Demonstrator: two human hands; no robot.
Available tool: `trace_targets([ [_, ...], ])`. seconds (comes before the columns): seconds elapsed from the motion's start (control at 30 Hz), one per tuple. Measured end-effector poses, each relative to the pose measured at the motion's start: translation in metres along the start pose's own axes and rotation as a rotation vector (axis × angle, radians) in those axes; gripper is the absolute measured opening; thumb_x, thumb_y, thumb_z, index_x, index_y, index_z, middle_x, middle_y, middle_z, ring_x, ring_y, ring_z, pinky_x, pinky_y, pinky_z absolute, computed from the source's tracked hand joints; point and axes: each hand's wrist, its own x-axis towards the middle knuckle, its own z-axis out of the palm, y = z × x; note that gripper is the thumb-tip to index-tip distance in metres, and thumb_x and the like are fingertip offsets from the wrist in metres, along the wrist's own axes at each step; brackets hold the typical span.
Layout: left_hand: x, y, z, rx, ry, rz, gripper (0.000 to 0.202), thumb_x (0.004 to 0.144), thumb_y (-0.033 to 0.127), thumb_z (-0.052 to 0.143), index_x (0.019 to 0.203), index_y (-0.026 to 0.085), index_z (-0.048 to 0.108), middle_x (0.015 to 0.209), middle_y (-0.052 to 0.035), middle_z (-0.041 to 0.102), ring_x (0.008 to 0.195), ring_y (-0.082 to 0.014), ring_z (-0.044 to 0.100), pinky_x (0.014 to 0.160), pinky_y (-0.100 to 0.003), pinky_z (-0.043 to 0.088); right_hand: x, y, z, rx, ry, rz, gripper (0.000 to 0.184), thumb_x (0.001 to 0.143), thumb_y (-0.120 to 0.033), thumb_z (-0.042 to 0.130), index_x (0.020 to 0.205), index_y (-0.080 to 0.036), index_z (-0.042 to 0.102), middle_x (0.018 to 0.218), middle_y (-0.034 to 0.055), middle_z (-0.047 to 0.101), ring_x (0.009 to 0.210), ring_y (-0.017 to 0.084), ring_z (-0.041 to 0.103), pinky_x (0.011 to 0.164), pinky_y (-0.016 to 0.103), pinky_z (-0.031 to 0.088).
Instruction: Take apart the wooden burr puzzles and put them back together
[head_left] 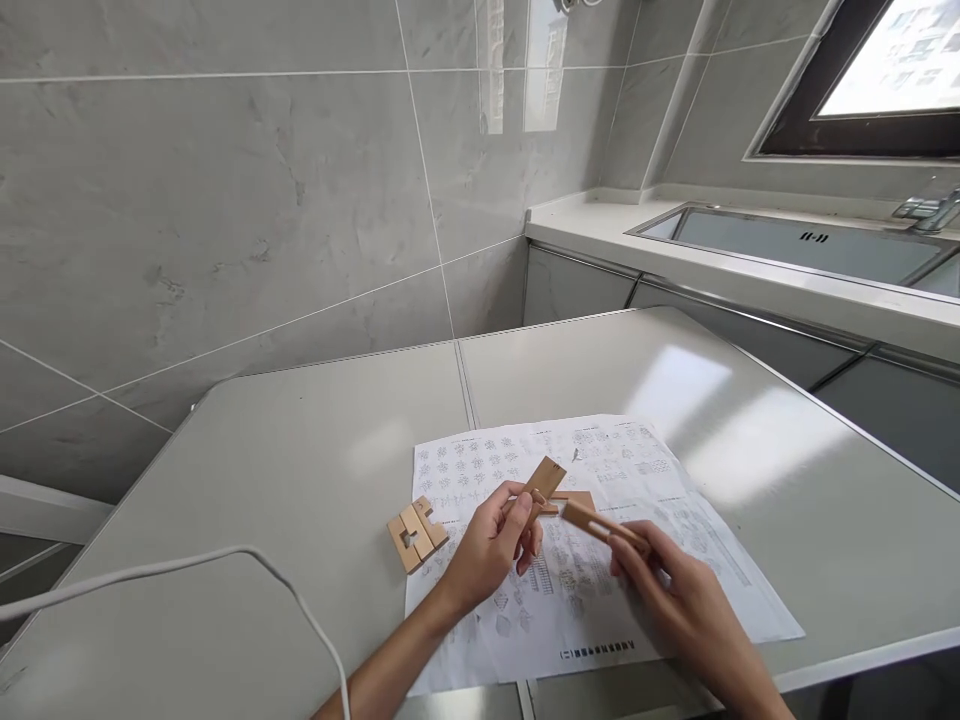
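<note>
My left hand (499, 535) pinches a flat wooden puzzle piece (546, 479), tilted up above a printed sheet. In my right hand (664, 570) is a narrow wooden puzzle piece with a slot (600, 522), its free end pointing toward the left hand. The two pieces are close, with a small gap between them. Behind them another wooden piece (579, 498) lies on the sheet, partly hidden by the left hand and the held pieces. Left of my left hand, several notched wooden pieces (417, 534) lie side by side at the sheet's edge.
The printed instruction sheet (525, 640) with small diagrams lies on a light folding table (315, 470) with a centre seam. A white cable (247, 550) arches across the lower left. A grey tiled wall stands behind; a counter with a sink (780, 240) is at right.
</note>
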Motion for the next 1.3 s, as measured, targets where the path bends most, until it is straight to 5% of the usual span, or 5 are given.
trace_targets([
  [0.1, 0.000, -0.003, -0.001, -0.043, -0.032, 0.019, 0.045, 0.108, 0.065, 0.048, 0.107, 0.020, 0.054, 0.071, 0.0044, 0.056, 0.051, -0.0089, 0.043, 0.055, -0.026, 0.036, 0.015, -0.015, 0.002, 0.102, 0.059, 0.014, 0.040, 0.111, -0.056, 0.046, 0.097, -0.025, 0.066, 0.073, 0.0003, 0.067, 0.064, 0.018, 0.061, 0.063, 0.028, 0.050],
  [0.3, 0.000, -0.008, 0.000, -0.136, -0.112, -0.014, 0.045, 0.106, 0.065, 0.055, 0.105, 0.020, 0.053, 0.071, 0.0080, 0.034, 0.057, -0.0090, 0.027, 0.052, -0.024, 0.025, 0.033, -0.038, 0.020, 0.197, 0.111, -0.081, 0.038, 0.112, -0.051, 0.045, 0.120, -0.022, 0.068, 0.081, 0.0024, 0.069, 0.067, 0.018, 0.059, 0.065, 0.029, 0.051],
  [0.7, -0.002, -0.003, 0.002, 0.015, -0.124, -0.022, 0.045, 0.111, 0.057, 0.049, 0.119, 0.014, 0.060, 0.072, 0.0077, 0.033, 0.059, -0.0098, 0.029, 0.054, -0.025, 0.026, 0.021, -0.022, 0.040, 0.208, 0.156, -0.114, 0.041, 0.113, -0.042, 0.047, 0.142, -0.020, 0.067, 0.076, -0.0006, 0.064, 0.059, 0.015, 0.056, 0.055, 0.026, 0.048],
  [1.3, 0.002, -0.017, -0.001, 0.050, -0.096, -0.014, 0.039, 0.110, 0.057, 0.049, 0.101, 0.019, 0.053, 0.066, 0.0087, 0.035, 0.056, -0.0095, 0.029, 0.052, -0.025, 0.025, 0.019, -0.010, 0.046, -0.015, 0.295, -0.307, 0.039, 0.111, -0.027, 0.049, 0.147, -0.025, 0.064, 0.088, 0.0015, 0.072, 0.068, 0.015, 0.067, 0.066, 0.026, 0.057],
])
